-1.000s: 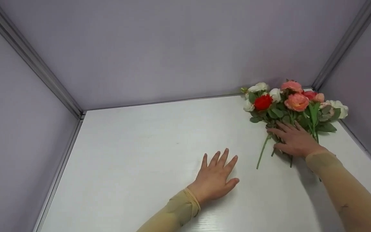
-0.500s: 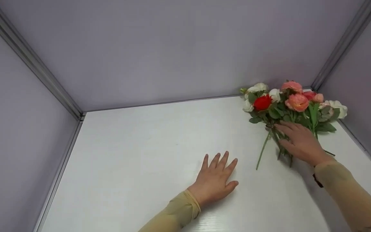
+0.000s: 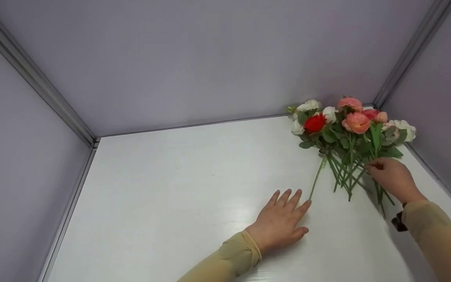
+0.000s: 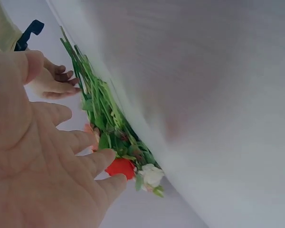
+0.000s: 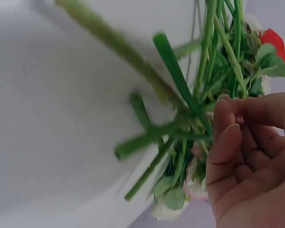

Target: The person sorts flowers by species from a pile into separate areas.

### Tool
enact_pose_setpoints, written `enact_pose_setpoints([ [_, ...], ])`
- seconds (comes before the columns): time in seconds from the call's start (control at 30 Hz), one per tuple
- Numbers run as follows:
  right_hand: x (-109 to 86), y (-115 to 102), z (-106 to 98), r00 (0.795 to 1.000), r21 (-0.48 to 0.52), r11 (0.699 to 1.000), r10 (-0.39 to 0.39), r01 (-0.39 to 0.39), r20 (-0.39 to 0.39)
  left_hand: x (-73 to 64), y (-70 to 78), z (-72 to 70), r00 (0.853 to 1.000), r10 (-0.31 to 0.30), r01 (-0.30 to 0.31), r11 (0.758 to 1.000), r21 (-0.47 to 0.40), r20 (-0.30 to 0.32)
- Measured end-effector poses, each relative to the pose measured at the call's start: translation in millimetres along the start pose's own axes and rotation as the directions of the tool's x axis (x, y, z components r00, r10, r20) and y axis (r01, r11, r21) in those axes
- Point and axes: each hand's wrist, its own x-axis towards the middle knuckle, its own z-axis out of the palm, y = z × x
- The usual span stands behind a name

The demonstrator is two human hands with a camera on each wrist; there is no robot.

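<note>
A bunch of artificial flowers point(image 3: 356, 123), red, pink and white, lies at the table's back right corner. Its green stems point(image 3: 343, 180) fan out toward the front. At the right part of the bunch, my right hand point(image 3: 394, 176) pinches a thin stem between thumb and fingertips; the right wrist view shows the stem point(image 5: 210, 107) running to those fingertips. My left hand point(image 3: 280, 223), palm down with straight, spread fingers, is over the table to the left of the bunch. Its index fingertip overlaps the lower end of the leftmost stem point(image 3: 316, 180). No object is in the left palm point(image 4: 33, 156).
The white tabletop point(image 3: 170, 196) stretches left of the flowers. Grey panels point(image 3: 210, 58) with metal frame posts point(image 3: 417, 55) enclose it at the back and sides. A small black device point(image 3: 399, 222) is at my right wrist.
My right hand has drawn right and toward the front, its spread fingers closing into a pinch and uncovering the stems. My left hand has slid right, toward the leftmost stem.
</note>
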Motion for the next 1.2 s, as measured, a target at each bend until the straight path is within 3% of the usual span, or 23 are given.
enact_pose_setpoints([
  [0.13,6.3,-10,10,0.995,0.078,0.996,0.042,-0.049,0.089,11.1,12.5,-1.6,1.0,0.018,-0.019,0.999,0.034,0.011],
  [0.27,11.6,-17,16,0.99,0.064,0.995,0.068,-0.076,0.127,15.8,20.2,-1.6,0.999,0.028,-0.029,0.998,0.059,0.02],
  [0.37,14.5,-19,18,0.987,0.046,0.994,0.089,-0.096,0.137,15.3,21.2,-1.2,0.999,0.028,-0.029,0.998,0.062,0.019],
  [0.63,12.9,-19,21,0.967,0.195,0.961,0.158,-0.197,0.2,9.9,16.7,0.1,0.999,0.03,-0.031,0.999,0.035,0.011],
  [1.0,-2.8,-22,12,0.984,0.202,0.969,0.118,-0.143,0.132,7.7,6.7,-1.5,1.0,0.023,-0.023,0.998,-0.062,-0.003],
  [1.2,-13.9,-33,9,0.996,0.281,0.957,0.057,-0.072,0.061,6.5,-18.3,-7.1,0.996,-0.067,0.053,0.98,-0.191,-0.067],
])
